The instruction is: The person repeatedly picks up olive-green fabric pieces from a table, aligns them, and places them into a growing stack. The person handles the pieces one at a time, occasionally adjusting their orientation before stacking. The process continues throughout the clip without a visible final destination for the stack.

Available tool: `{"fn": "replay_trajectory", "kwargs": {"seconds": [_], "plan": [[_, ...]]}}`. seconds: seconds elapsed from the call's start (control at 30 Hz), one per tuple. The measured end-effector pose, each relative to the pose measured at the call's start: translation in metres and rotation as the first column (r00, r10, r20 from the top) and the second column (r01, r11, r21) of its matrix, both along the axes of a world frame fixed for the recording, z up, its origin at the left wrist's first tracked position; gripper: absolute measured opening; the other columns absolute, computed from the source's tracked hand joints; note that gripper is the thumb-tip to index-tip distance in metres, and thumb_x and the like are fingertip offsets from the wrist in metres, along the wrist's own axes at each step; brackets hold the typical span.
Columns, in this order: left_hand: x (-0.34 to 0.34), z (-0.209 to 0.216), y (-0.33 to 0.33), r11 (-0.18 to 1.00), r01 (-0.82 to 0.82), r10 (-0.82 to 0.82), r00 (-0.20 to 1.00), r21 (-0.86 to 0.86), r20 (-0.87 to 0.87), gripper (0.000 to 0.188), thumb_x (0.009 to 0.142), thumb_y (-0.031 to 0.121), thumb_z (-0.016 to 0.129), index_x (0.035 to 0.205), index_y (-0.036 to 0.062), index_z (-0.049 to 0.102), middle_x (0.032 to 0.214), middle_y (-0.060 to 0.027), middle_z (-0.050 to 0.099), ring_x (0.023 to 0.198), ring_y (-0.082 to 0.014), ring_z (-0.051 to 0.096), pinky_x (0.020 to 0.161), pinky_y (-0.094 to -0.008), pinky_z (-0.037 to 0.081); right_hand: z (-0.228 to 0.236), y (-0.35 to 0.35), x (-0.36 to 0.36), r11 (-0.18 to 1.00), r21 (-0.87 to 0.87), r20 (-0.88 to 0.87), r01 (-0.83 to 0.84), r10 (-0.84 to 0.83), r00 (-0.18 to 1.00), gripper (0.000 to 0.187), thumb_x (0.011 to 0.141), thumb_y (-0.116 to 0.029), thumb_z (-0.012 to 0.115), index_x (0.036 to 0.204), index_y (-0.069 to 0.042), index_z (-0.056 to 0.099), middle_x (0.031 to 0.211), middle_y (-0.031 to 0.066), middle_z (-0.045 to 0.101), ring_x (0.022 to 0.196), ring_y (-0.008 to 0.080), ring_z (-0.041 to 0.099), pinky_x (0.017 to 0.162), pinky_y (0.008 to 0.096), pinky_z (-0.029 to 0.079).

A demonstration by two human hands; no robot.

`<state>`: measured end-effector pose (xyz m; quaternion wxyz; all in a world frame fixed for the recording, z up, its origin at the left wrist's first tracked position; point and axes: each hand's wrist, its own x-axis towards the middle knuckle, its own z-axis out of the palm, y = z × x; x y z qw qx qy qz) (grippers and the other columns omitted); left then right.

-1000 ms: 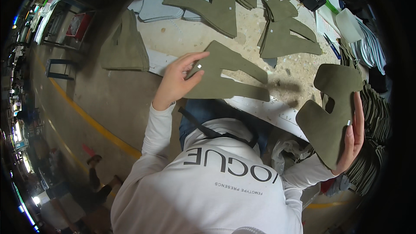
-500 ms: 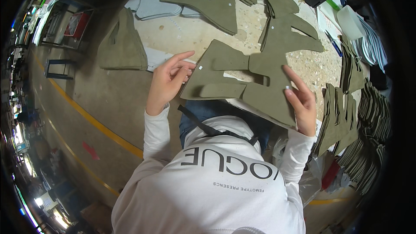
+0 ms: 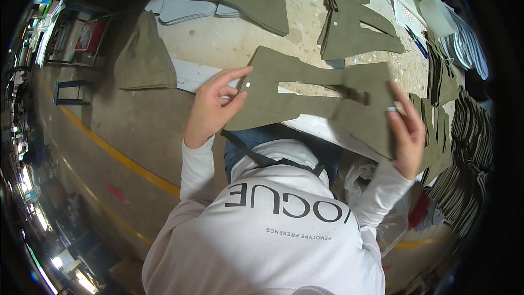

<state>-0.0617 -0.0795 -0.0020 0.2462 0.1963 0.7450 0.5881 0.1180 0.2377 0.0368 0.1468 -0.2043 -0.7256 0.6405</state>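
Note:
In front of my body are two flat olive-green cut panels, each two-legged, their legs pointing at each other. My left hand grips the outer edge of the left panel between thumb and fingers, beside a small white sticker. At the other end my right hand, blurred by motion, holds the right panel by its outer edge. The panels' legs meet or overlap in the middle, around a long gap; exactly how they lie is blurred. Both panels are over the table's near edge.
On the speckled table lie stacks of similar olive pieces and pale blue-grey pieces. Another olive stack sits at the left edge. Scissors and many more olive pieces are at right. A clear plastic bag hangs nearby.
My right hand has moved right with the right panel, so the panels overlap less. My left thumb and fingers have closed on the left panel's edge.

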Motion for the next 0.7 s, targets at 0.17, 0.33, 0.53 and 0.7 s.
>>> {"fn": "replay_trajectory", "kwargs": {"seconds": [0.17,0.33,0.53,0.7], "plan": [[0.020,0.006,0.007,0.999,0.027,-0.026,1.000,-0.041,0.015,0.049,0.086,-0.012,0.060,0.134,0.0002,0.057,0.124,-0.0058,0.057,0.085,-0.0065,0.064,0.068,-0.0169,0.051,0.083,0.037,0.047,0.844,0.512,-0.028,0.160,-0.170,0.985,0.046,0.096,-0.010,0.053,0.140,0.005,0.050,0.142,0.0159,0.054,0.128,0.0181,0.052,0.109,0.0291,0.035],[0.026,0.006,0.013,0.999,-0.009,0.008,0.999,-0.046,-0.033,0.045,0.083,-0.008,0.065,0.127,0.0024,0.063,0.120,-0.0105,0.062,0.083,-0.0130,0.070,0.064,-0.0216,0.056,0.081,0.019,0.023,0.670,0.741,0.059,0.048,-0.137,0.989,0.046,0.093,0.003,0.052,0.139,-0.003,0.055,0.132,0.0086,0.062,0.099,0.0099,0.059,0.083,0.0219,0.044],[0.031,0.013,0.013,1.000,0.010,-0.010,0.997,-0.005,-0.081,0.047,0.083,-0.008,0.066,0.128,0.0029,0.062,0.119,-0.0100,0.062,0.082,-0.0128,0.070,0.063,-0.0219,0.057,0.016,-0.054,-0.046,0.743,0.634,0.156,-0.214,0.148,0.976,0.043,0.086,0.005,0.056,0.129,0.000,0.060,0.115,0.0174,0.063,0.090,0.0291,0.066,0.080,0.0353,0.051],[0.035,0.016,0.018,1.000,-0.007,0.009,0.996,0.021,-0.091,0.054,0.082,-0.006,0.068,0.134,0.0053,0.058,0.121,-0.0128,0.063,0.082,-0.0131,0.070,0.063,-0.0237,0.058,-0.006,-0.116,-0.076,0.774,0.572,0.128,-0.271,0.242,0.962,0.042,0.082,0.004,0.059,0.124,0.007,0.059,0.114,0.0237,0.060,0.094,0.0438,0.063,0.082,0.0444,0.050]]}}
